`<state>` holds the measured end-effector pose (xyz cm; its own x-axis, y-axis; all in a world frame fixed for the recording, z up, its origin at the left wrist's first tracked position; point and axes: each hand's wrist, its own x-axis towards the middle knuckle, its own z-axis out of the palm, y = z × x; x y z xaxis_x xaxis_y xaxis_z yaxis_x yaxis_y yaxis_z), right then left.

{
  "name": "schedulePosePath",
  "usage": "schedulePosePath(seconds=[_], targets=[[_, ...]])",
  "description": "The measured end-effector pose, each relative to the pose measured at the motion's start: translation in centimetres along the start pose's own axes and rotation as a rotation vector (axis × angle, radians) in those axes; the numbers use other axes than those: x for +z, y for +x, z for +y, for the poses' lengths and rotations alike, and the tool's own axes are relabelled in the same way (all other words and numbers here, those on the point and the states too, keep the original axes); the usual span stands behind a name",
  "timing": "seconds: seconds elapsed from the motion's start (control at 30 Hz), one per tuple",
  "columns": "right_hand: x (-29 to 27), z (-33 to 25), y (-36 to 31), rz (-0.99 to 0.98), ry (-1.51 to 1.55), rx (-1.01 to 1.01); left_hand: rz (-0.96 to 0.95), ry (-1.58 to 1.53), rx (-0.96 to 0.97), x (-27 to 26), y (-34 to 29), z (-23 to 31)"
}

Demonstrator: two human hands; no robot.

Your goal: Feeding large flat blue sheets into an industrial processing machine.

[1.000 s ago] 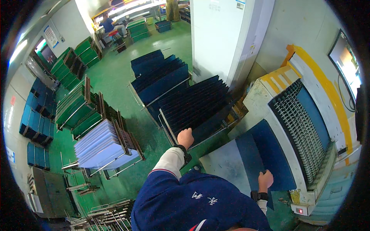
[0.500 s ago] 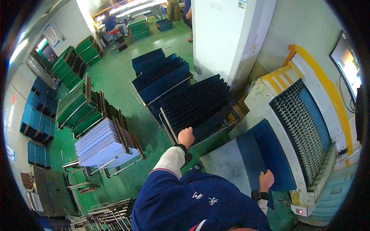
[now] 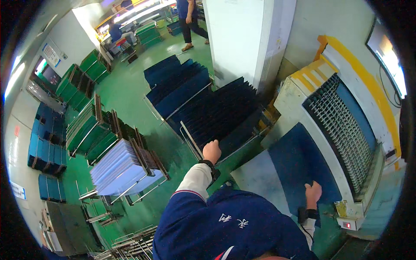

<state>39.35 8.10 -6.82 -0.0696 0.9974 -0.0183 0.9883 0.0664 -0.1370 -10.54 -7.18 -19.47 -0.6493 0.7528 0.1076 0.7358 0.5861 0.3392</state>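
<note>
Reaching forward, our left hand [image 3: 212, 151] rests on the near end of a rack of dark panels [image 3: 221, 115] standing on edge in a wheeled metal cart; the fingers curl down over the top edge of a panel, but we cannot tell whether they actually clasp it. Our right hand [image 3: 313, 191] lies flat, fingers loosely spread, on a dark blue sheet [image 3: 299, 164] that sits on the pale infeed table [image 3: 253, 180] of a machine, holding nothing closed in its grasp. Just beyond that sheet the machine's roller conveyor [image 3: 342, 125] slopes away, edged by a yellow and white housing [image 3: 329, 47]. Beside the dark rack stands a second cart of blue panels [image 3: 175, 82]. To our left are racks of white sheets [image 3: 121, 167] and green boards [image 3: 86, 125] on the green floor [image 3: 125, 86]. Far off, another person [image 3: 188, 17] walks by.
</note>
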Motion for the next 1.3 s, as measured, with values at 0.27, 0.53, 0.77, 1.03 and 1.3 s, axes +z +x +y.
schedulePosePath(seconds=[0.27, 0.53, 0.77, 1.03, 1.3], targets=[[-10.8, 9.1, -1.7, 0.152, 0.682, 0.237, -0.055, 0.025, -0.015, -0.3, 0.5, 0.6], [-10.6, 14.5, -1.6, 0.509, 0.744, 0.070, -0.071, 0.065, -0.021, 0.8, 0.6, -0.4], [-5.5, 16.1, 3.7, 0.241, 1.651, 0.190, -0.112, 0.093, -0.029, 0.7, 0.9, 0.9], [-4.8, 9.5, 10.4, 0.121, 2.199, 0.431, -0.124, 0.092, 0.000, 0.0, 0.5, 1.0], [-4.3, 9.1, 15.5, 0.145, 2.205, 0.513, -0.119, 0.108, -0.019, 0.6, 0.6, 1.0]])
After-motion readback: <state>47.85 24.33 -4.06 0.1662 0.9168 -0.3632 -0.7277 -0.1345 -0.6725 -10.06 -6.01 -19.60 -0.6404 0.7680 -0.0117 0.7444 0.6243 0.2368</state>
